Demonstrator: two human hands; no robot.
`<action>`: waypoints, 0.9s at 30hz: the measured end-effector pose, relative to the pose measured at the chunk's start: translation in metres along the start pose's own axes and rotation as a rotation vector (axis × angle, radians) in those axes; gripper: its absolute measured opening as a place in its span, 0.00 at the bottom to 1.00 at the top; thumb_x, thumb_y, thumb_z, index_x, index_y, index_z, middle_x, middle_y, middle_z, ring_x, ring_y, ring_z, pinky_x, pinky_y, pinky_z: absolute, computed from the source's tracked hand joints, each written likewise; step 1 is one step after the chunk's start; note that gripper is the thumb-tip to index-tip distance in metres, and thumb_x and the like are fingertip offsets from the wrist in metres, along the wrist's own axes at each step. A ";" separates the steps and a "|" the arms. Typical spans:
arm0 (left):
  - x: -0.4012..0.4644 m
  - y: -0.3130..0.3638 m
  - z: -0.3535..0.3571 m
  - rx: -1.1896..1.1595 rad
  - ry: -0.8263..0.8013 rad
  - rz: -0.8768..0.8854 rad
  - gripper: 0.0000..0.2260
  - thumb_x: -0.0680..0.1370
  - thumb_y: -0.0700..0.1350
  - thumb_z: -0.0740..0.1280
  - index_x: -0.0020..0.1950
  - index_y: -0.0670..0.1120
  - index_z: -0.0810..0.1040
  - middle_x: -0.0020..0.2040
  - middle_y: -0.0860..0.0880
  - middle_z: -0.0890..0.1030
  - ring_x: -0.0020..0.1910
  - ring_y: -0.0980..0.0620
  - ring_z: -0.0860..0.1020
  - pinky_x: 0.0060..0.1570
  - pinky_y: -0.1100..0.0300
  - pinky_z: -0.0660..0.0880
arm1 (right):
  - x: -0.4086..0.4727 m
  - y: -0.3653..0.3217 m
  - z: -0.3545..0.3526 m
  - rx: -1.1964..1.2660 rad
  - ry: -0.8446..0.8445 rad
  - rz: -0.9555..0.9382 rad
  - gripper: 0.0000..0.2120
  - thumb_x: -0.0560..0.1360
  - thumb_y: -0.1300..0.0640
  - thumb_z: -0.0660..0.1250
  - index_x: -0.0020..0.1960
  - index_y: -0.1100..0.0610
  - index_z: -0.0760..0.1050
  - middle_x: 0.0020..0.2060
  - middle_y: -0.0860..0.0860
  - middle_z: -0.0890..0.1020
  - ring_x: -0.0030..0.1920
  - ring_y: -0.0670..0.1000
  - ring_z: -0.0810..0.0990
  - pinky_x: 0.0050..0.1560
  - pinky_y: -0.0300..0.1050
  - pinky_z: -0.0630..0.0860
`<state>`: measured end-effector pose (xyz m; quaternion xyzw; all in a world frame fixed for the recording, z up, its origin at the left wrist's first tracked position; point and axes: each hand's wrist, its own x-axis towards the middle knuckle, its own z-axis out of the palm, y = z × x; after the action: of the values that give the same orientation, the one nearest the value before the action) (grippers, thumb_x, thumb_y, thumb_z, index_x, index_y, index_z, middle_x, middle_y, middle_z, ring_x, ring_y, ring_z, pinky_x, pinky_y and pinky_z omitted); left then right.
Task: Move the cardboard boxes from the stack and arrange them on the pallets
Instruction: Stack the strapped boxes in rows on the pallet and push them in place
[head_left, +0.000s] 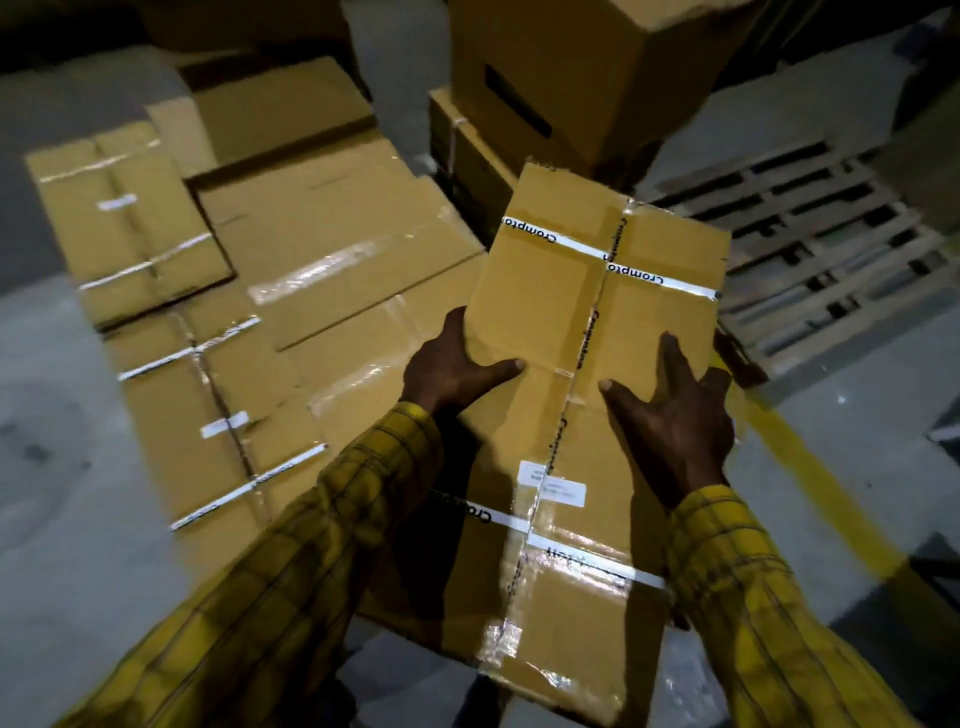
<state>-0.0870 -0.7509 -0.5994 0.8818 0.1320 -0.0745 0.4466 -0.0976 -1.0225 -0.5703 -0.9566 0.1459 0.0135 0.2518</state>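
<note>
A long brown cardboard box (571, 322) with white printed strapping and clear tape lies lengthwise in front of me, above the boxes below. My left hand (457, 364) grips its left edge, thumb on top and fingers round the side. My right hand (675, 410) lies on the top near the right edge, fingers spread and fairly straight. Several flat taped boxes (311, 249) lie side by side low on the left. An empty wooden pallet (810, 244) sits on the floor at the right.
A taller stack of boxes (561, 78) rises at the back centre, right behind the held box. A yellow floor line (821, 483) runs along the right. Grey concrete floor (62, 467) shows at the left and bottom.
</note>
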 end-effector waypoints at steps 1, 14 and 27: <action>0.001 -0.009 -0.020 0.003 0.025 -0.010 0.44 0.66 0.72 0.74 0.76 0.57 0.62 0.63 0.51 0.81 0.58 0.43 0.81 0.57 0.46 0.78 | -0.002 -0.022 0.008 0.004 -0.005 -0.022 0.47 0.67 0.26 0.71 0.81 0.35 0.57 0.75 0.58 0.64 0.70 0.66 0.73 0.68 0.57 0.72; 0.002 -0.180 -0.237 -0.135 0.202 -0.190 0.46 0.65 0.70 0.77 0.77 0.57 0.62 0.64 0.53 0.81 0.59 0.46 0.81 0.60 0.48 0.78 | -0.043 -0.267 0.138 -0.018 -0.250 -0.236 0.46 0.69 0.30 0.74 0.81 0.35 0.57 0.73 0.56 0.63 0.69 0.68 0.72 0.67 0.60 0.72; 0.045 -0.254 -0.311 -0.251 0.305 -0.318 0.46 0.60 0.72 0.77 0.73 0.61 0.63 0.60 0.55 0.82 0.56 0.47 0.82 0.58 0.46 0.80 | -0.011 -0.387 0.222 -0.125 -0.391 -0.324 0.47 0.70 0.31 0.74 0.81 0.35 0.53 0.73 0.57 0.62 0.67 0.67 0.72 0.62 0.59 0.74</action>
<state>-0.1159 -0.3486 -0.6217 0.7885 0.3431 0.0073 0.5104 0.0134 -0.5906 -0.5777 -0.9604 -0.0616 0.1667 0.2146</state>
